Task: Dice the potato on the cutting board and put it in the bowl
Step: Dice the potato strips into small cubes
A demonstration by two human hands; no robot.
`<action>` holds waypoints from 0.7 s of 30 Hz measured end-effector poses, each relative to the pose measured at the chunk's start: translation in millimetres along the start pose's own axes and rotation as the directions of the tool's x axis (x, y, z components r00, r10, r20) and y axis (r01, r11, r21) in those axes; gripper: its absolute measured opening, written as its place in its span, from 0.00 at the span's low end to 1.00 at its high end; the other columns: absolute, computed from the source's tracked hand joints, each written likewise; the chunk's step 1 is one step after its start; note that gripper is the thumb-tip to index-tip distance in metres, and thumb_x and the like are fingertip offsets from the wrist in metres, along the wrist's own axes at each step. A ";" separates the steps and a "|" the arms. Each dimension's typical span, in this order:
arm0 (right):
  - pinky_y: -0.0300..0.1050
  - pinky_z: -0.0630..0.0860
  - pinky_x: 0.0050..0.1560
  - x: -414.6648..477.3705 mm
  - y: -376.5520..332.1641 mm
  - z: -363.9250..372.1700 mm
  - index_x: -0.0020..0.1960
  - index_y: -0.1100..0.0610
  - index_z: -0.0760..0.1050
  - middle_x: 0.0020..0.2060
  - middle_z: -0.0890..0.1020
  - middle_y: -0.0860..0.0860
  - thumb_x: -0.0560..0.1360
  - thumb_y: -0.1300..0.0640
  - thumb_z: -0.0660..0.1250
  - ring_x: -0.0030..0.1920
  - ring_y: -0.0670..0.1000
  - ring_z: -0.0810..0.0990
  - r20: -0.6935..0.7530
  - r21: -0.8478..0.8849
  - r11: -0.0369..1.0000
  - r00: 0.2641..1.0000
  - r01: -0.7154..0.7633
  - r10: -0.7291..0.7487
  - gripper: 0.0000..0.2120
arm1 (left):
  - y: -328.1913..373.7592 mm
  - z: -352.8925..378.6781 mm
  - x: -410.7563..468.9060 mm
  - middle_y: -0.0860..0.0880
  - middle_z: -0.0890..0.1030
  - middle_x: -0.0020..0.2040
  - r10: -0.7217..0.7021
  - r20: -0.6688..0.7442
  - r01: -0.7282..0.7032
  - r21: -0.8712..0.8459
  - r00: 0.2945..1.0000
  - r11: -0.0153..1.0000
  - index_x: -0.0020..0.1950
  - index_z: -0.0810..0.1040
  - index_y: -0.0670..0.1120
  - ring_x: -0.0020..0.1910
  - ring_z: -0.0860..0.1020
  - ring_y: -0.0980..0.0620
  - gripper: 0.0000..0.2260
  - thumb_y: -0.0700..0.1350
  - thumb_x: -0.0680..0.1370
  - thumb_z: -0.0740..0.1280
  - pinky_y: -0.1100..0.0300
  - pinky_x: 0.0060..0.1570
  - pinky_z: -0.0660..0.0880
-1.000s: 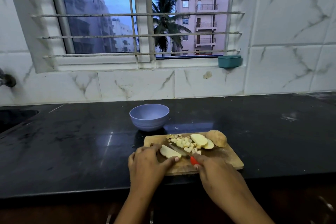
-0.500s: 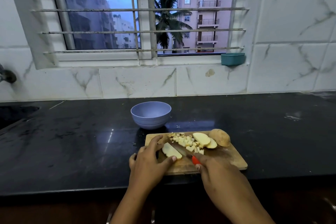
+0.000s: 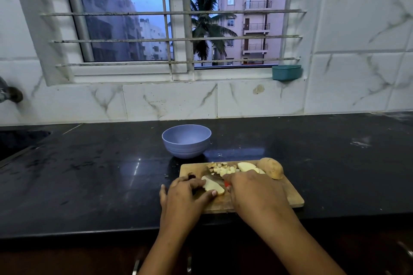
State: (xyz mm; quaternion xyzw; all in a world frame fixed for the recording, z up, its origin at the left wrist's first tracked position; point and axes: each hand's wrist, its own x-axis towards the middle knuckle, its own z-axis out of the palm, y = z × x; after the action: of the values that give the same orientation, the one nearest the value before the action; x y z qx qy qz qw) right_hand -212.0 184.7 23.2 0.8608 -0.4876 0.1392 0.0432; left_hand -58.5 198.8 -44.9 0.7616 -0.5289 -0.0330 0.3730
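One bowl [image 3: 186, 143], one cutting board [image 3: 290, 194], one knife [image 3: 216, 178], two hands [image 3: 185, 194] [image 3: 257, 194], one potato end [image 3: 271, 167], one teal tub [image 3: 286, 72]

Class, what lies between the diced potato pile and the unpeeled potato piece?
Pale potato slices lie between the diced pile and the unpeeled piece, seen in the head view.

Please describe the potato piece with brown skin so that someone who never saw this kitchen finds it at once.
On the black counter, on the near side of the lilac bowl, lies a wooden cutting board. The potato piece sits at its far right corner. It alone is a rounded, brown-skinned lump; the slices beside it and the diced cubes are pale.
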 end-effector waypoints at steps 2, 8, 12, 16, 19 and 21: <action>0.44 0.66 0.37 0.7 -2.3 -3.7 0.62 0.48 0.74 0.52 0.79 0.50 0.80 0.58 0.58 0.51 0.53 0.79 0.005 -0.024 1.000 1.000 0.004 -0.004 0.14 | 0.3 0.0 -0.3 0.58 0.73 0.66 0.000 0.002 0.000 0.008 1.000 1.000 0.62 0.78 0.56 0.70 0.64 0.59 0.21 0.62 0.72 0.68 0.46 0.74 0.43; 0.44 0.66 0.39 5.7 -12.4 -22.9 0.59 0.54 0.75 0.54 0.79 0.53 0.79 0.60 0.59 0.52 0.53 0.79 0.121 -0.086 0.995 0.992 0.039 -0.029 0.12 | 1.1 0.5 0.5 0.58 0.74 0.65 0.007 -0.011 -0.007 0.019 1.000 1.000 0.61 0.78 0.56 0.69 0.66 0.58 0.20 0.61 0.72 0.68 0.46 0.74 0.42; 0.45 0.67 0.43 8.9 -19.8 -43.1 0.60 0.57 0.75 0.57 0.78 0.54 0.78 0.57 0.62 0.55 0.56 0.78 0.223 -0.136 0.986 0.973 0.091 -0.059 0.12 | -0.9 2.6 2.8 0.58 0.76 0.63 0.001 -0.009 -0.001 0.042 1.000 0.999 0.59 0.79 0.57 0.67 0.68 0.58 0.18 0.61 0.72 0.68 0.45 0.73 0.42; 0.43 0.66 0.34 -0.2 -19.0 -56.8 0.57 0.55 0.75 0.53 0.79 0.51 0.77 0.60 0.62 0.45 0.55 0.74 0.229 -0.203 0.970 0.969 0.137 -0.089 0.10 | -2.8 5.1 5.1 0.58 0.77 0.61 -0.007 -0.015 0.008 0.054 1.000 0.998 0.58 0.79 0.58 0.67 0.68 0.57 0.18 0.62 0.71 0.68 0.43 0.73 0.42; 0.44 0.66 0.40 -14.6 -10.6 -62.8 0.53 0.54 0.75 0.46 0.78 0.50 0.77 0.61 0.61 0.41 0.53 0.70 0.224 -0.227 0.960 0.968 0.162 -0.110 0.08 | -3.2 5.8 4.7 0.58 0.77 0.62 -0.004 -0.028 0.006 0.053 1.000 0.999 0.58 0.79 0.57 0.68 0.67 0.57 0.19 0.63 0.71 0.68 0.43 0.73 0.43; 0.46 0.64 0.42 -25.6 -1.9 -65.6 0.54 0.53 0.75 0.41 0.74 0.48 0.77 0.60 0.60 0.43 0.54 0.72 0.218 -0.248 0.953 0.968 0.177 -0.123 0.09 | -2.5 4.9 4.1 0.59 0.77 0.62 -0.003 -0.036 0.004 0.049 0.999 0.999 0.58 0.80 0.57 0.67 0.67 0.57 0.19 0.62 0.71 0.68 0.44 0.73 0.43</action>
State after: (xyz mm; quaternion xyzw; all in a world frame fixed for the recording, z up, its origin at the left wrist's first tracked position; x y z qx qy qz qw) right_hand -235.9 220.6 79.0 0.8915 -0.4368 -0.0185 0.1191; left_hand -57.0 193.1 -48.5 0.7720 -0.5215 -0.0069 0.3634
